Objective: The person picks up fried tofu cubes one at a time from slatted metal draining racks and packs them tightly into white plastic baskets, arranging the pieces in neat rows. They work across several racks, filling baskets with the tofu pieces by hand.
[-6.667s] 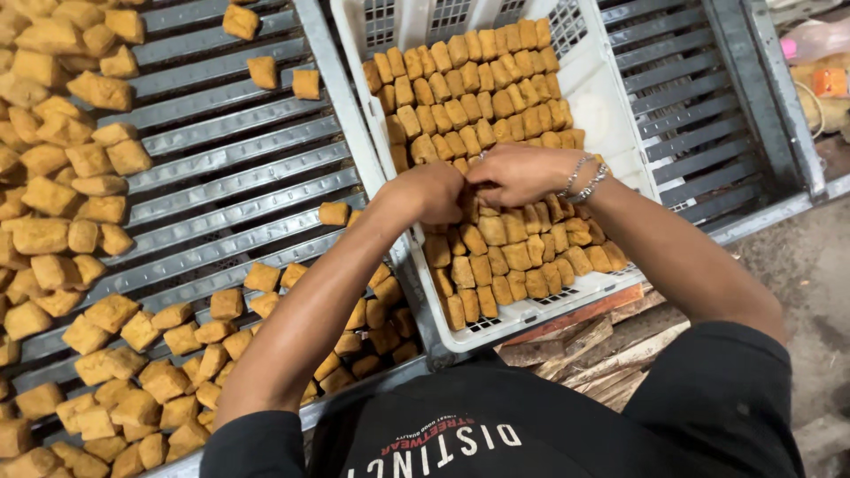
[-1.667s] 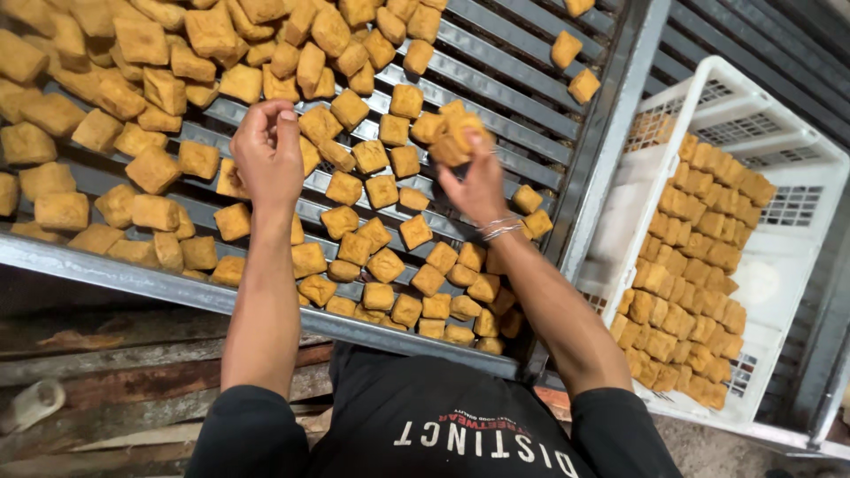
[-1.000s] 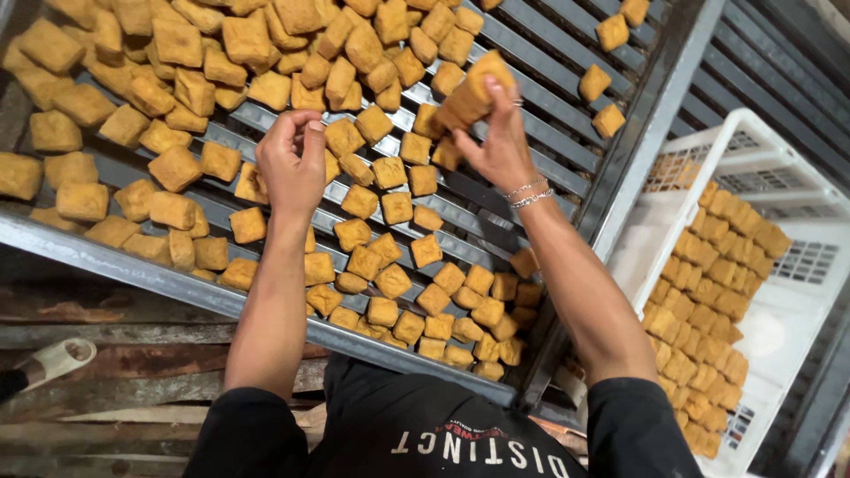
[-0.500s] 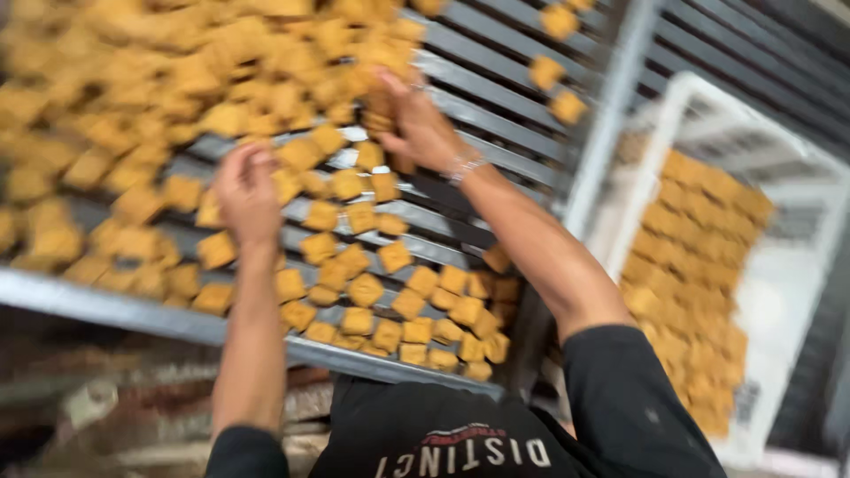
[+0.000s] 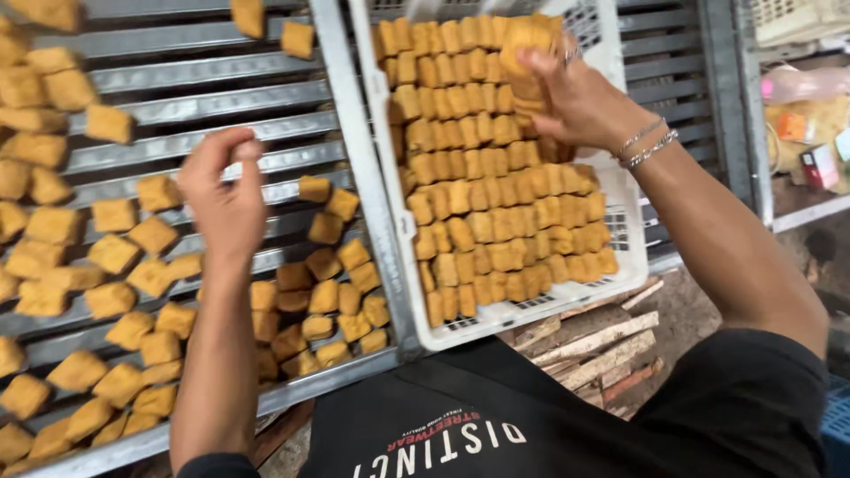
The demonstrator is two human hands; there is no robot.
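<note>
Nearest you, at about 6 o'clock, your black printed shirt [image 5: 496, 416] fills the bottom edge, and a stack of rough wooden slats [image 5: 593, 350] lies just beyond it at 5 o'clock.

Your left hand [image 5: 226, 190] hovers at 9 o'clock above the grey slatted metal rack [image 5: 177, 97]. Its fingers [image 5: 252, 168] curl loosely inward, and you hold nothing visible in them. Loose golden-brown fried tofu cubes [image 5: 323, 296] lie scattered on the slats below and around the hand, thickest toward 8 o'clock.

To the right of the rack, touching its rail, sits the white perforated plastic crate [image 5: 611, 221]. Rows of the same fried cubes stand packed on edge inside it, filling it nearly to its near rim.

Farthest out, at 1 o'clock, your right hand [image 5: 575, 102], with thin silver bracelets [image 5: 646, 146] at the wrist, is over the crate's far rows. Its fingers grip a small stack of fried tofu pieces [image 5: 527, 53], held just above the packed rows.
</note>
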